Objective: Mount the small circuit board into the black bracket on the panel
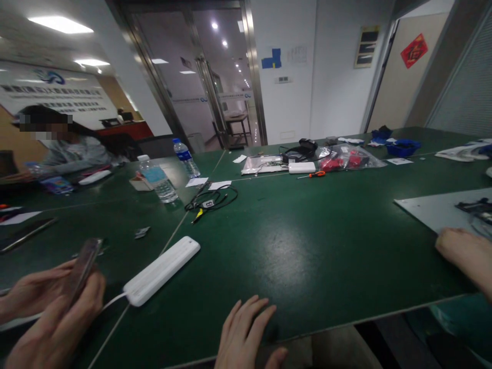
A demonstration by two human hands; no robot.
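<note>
My left hand (246, 333) lies flat, palm down, on the near edge of the green table (307, 246), fingers stretched out and holding nothing. My right hand (465, 256) rests at the far right on the table, just in front of a grey mat (430, 210). Its fingers are tucked out of sight. A white power strip (161, 269) with a white cord lies to the left of my left hand.
At the bottom left, another person's two hands (46, 312) hold a phone (82, 266). A seated person (69, 148) is at the far left. Two water bottles (157, 179), a black cable bundle (211, 197), an orange screwdriver (317, 174) and bagged parts (346, 159) lie farther back.
</note>
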